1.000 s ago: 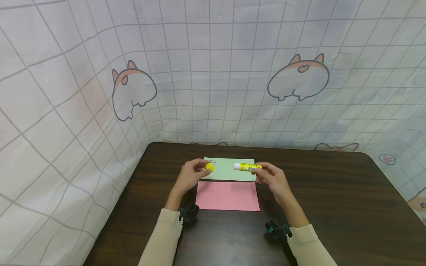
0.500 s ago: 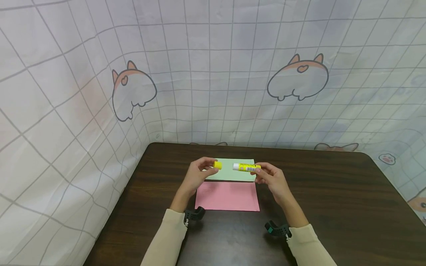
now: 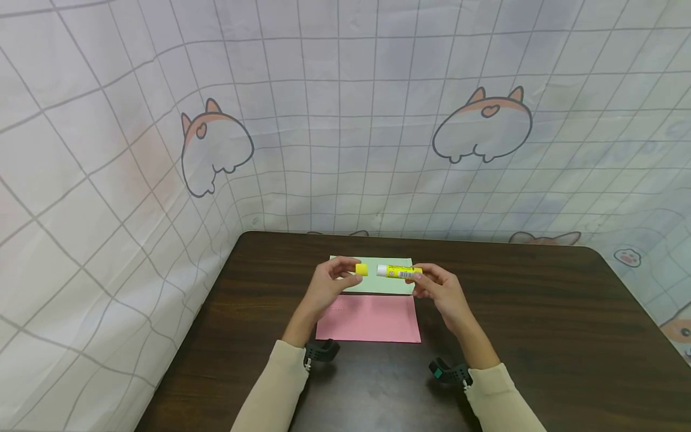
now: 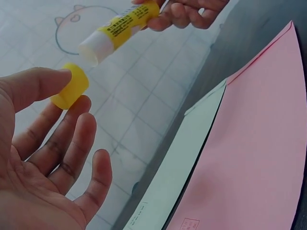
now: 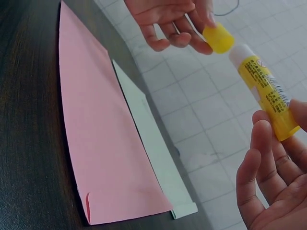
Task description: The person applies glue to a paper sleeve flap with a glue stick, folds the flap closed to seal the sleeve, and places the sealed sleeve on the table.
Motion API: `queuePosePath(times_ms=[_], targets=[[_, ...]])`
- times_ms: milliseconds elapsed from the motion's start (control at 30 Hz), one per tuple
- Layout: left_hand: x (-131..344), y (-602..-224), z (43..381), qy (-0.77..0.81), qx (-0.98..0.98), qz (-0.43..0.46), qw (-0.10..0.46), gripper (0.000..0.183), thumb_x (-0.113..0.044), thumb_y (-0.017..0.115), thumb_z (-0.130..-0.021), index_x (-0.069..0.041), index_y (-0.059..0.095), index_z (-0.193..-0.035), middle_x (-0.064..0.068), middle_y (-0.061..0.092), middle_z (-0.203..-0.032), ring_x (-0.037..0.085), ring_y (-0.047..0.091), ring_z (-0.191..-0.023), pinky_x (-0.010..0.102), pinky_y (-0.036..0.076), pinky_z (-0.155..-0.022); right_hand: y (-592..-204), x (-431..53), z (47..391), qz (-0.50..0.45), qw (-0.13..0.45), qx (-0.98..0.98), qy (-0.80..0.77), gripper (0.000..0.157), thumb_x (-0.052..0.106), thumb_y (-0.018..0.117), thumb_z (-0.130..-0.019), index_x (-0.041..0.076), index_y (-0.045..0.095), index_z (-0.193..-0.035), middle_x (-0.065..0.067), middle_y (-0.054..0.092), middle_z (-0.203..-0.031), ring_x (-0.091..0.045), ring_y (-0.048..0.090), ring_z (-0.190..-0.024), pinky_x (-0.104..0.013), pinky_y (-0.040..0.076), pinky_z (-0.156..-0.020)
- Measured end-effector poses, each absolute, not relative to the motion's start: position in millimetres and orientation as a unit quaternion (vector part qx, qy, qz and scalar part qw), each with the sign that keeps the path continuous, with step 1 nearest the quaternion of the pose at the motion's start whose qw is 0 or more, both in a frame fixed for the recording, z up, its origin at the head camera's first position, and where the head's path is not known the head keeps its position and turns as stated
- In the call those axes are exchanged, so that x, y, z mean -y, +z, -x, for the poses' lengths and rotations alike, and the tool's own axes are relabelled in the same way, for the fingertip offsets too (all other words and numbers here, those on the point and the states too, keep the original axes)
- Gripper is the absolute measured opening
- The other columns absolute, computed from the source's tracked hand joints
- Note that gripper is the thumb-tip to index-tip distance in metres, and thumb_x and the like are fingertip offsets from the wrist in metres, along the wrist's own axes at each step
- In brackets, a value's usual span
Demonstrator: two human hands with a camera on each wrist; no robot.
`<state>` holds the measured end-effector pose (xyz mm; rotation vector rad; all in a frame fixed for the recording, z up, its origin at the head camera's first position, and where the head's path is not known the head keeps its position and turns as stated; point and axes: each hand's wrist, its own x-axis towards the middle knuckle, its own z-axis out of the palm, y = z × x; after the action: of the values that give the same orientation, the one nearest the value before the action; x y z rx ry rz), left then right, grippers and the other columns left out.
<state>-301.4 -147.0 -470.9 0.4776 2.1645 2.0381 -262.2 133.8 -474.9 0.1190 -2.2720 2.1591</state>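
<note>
Between thumb and fingers, my left hand (image 3: pixel 327 287) pinches a yellow glue stick cap (image 3: pixel 361 270). My right hand (image 3: pixel 441 289) holds the yellow glue stick (image 3: pixel 399 272) near its base, its white end pointing left at the cap. A small gap separates cap and stick in the head view. Both are held above a pale green envelope (image 3: pixel 388 285) on the table. In front of that lies a pink envelope (image 3: pixel 368 318). In the left wrist view the cap (image 4: pixel 71 87) sits between thumb and fingertips, with the glue stick (image 4: pixel 120 32) just beyond it.
The dark wooden table (image 3: pixel 540 324) extends on both sides of the envelopes. A white grid-patterned cloth (image 3: pixel 345 120) with cartoon animals hangs behind and to the left of it. Each wrist wears a black strap (image 3: pixel 323 350).
My left hand has moved right with the cap, turning it to line up with the glue stick and narrowing the gap. The right hand has stayed almost still.
</note>
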Motion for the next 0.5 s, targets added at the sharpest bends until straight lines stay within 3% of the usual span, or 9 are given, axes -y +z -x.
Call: queuePosePath(times_ms=[500], targets=[[139.7, -473.2, 299.5, 0.690, -0.701, -0.159, 0.084, 0.035, -0.006, 0.075, -0.091, -0.005, 0.070, -0.126, 0.013, 0.070, -0.116, 0.017, 0.064, -0.102, 0.025, 0.058, -0.086, -476.2, -133.0, 262.0, -0.051, -0.004, 0.729, 0.682, 0.039, 0.024, 0.064, -0.102, -0.002, 0.060, -0.131, 0.008, 0.075, -0.093, -0.011, 0.065, -0.076, -0.025, 0.057, -0.077]])
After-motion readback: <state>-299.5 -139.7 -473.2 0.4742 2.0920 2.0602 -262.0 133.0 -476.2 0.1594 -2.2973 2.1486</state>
